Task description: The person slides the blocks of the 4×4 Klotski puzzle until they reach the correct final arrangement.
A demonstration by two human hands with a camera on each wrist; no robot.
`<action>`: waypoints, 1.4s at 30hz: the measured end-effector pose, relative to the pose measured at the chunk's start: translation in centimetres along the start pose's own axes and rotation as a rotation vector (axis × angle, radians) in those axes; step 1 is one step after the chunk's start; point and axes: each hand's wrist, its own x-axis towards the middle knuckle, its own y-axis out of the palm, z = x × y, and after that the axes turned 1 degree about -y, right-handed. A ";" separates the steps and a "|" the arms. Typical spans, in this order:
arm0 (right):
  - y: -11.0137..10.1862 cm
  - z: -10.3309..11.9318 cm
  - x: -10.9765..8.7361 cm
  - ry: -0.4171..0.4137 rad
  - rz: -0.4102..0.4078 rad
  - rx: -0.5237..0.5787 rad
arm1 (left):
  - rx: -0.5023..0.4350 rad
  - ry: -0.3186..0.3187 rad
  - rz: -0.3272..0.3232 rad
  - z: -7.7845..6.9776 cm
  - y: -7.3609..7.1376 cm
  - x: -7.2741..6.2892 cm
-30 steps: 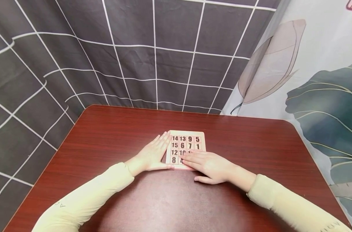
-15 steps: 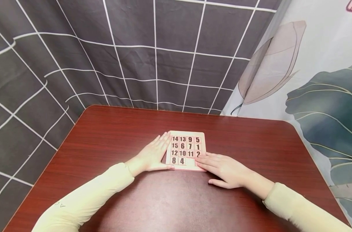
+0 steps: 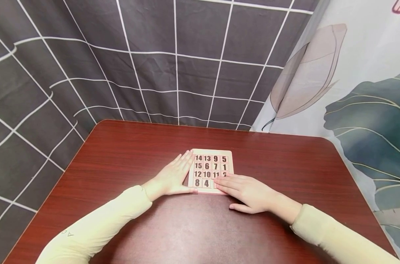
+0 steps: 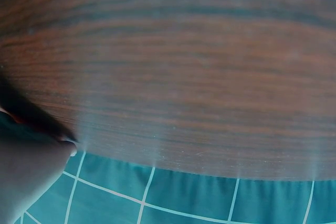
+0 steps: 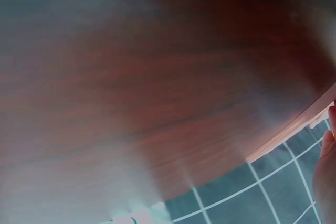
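Note:
A square sliding number puzzle [image 3: 212, 151] with a pale frame lies flat on the table. Its visible rows read 14 13 9 5, then 15 6 7 1, then 12 10 11 2, with 8 and 4 at the lower left. My left hand [image 3: 172, 176] steadies it, straight fingers along the left edge and thumb at the near left corner. With fingers extended, my right hand [image 3: 247, 191] touches the lower right part of the puzzle, and the fingertips hide what lies right of the 4. The puzzle's side edge [image 5: 289, 135] shows in the right wrist view.
The puzzle lies on a reddish-brown wooden table [image 3: 147, 143] with rounded far corners. A dark curtain with white grid lines [image 3: 153, 69] hangs behind and to the left. At the right hangs a pale curtain with leaf prints [image 3: 361, 44].
My right hand first drew back rightward, uncovering the 11, the 2 and a gap right of the 4, then came partly back left over the bottom row. The left hand stayed in place.

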 end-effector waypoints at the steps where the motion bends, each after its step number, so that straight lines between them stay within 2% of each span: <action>1: 0.0 0.0 0.2 0.002 0.003 -0.001 | -0.001 0.001 -0.002 0.0 0.0 0.0; 8: -0.3 0.2 0.8 0.025 0.013 0.013 | -0.022 0.008 -0.010 -0.2 -0.2 -0.1; 12: -0.7 -0.2 0.2 0.086 0.024 0.039 | -0.028 0.015 -0.020 -0.4 -0.3 0.0; 15: -0.9 -0.7 -0.4 0.123 0.015 0.045 | -0.014 0.002 0.002 -0.5 -0.4 0.0; 19: -0.9 -1.3 -1.1 0.138 -0.002 0.037 | -0.015 -0.003 0.012 -0.6 -0.6 0.0; 30: -0.5 -1.7 -1.8 0.102 -0.020 0.020 | -0.007 -0.007 0.026 -0.9 -1.2 0.0; 42: -0.9 0.1 -2.2 0.069 -0.025 0.025 | 0.006 -0.007 0.025 -0.7 -1.1 0.0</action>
